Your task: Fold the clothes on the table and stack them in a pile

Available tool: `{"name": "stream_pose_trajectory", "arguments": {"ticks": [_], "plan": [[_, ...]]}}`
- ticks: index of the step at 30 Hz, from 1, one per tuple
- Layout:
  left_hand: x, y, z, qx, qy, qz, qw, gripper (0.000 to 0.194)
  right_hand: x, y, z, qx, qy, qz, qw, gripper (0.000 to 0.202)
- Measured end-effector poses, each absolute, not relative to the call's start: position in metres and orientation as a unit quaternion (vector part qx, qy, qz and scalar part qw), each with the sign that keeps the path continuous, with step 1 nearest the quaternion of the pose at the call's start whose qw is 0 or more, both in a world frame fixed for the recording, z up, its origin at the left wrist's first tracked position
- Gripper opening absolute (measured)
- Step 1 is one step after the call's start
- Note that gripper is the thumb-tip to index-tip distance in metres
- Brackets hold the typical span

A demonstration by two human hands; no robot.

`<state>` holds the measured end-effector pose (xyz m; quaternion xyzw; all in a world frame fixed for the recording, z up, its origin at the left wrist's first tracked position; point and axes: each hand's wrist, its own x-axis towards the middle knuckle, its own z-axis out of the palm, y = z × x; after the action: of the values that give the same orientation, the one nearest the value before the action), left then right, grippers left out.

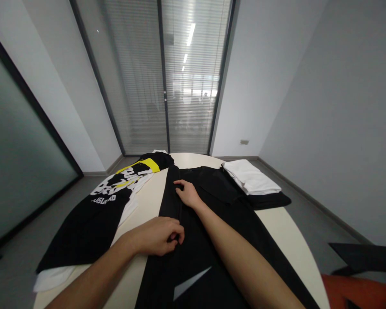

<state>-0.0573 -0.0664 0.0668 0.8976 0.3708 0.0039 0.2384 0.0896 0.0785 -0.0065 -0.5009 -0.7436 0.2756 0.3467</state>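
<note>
The black fabric T-shirt with a pale angular mark (197,249) lies flat in front of me, its left side doubled inward as a long strip. My left hand (163,236) is curled at the strip's inner edge; my right hand (187,194) is loosely bent near the collar. I cannot tell whether either pinches cloth. Keep the strip straight and even in width; press out wrinkles from collar to hem. The cream, round-edged surface (286,236) also carries a black, white and yellow printed T-shirt (93,227) to my left and a folded white cloth (252,178) on folded black cloth (273,200) to my right. Beyond stands a dark-framed glass partition with blinds (193,107), between plain pale walls (324,107).
</note>
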Motion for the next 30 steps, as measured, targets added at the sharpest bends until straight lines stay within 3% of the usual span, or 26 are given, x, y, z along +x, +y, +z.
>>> {"name": "stream_pose_trajectory", "arguments": {"ticks": [5, 11, 19, 30], "plan": [[-0.049, -0.084, 0.082, 0.871, 0.383, -0.085, 0.297, 0.025, 0.089, 0.075, -0.008, -0.499, -0.751, 0.262, 0.343, 0.033], [-0.045, -0.087, 0.081, 0.873, 0.336, -0.057, 0.349, 0.014, 0.089, 0.073, -0.001, -0.494, -0.77, 0.258, 0.311, 0.029], [-0.055, -0.085, 0.078, 0.867, 0.362, -0.095, 0.329, 0.039, 0.111, 0.061, 0.013, -0.468, -0.812, 0.199, 0.288, 0.031], [-0.052, -0.088, 0.081, 0.856, 0.325, -0.1, 0.389, 0.007, 0.126, 0.04, -0.001, -0.457, -0.835, 0.132, 0.276, 0.033]]}}
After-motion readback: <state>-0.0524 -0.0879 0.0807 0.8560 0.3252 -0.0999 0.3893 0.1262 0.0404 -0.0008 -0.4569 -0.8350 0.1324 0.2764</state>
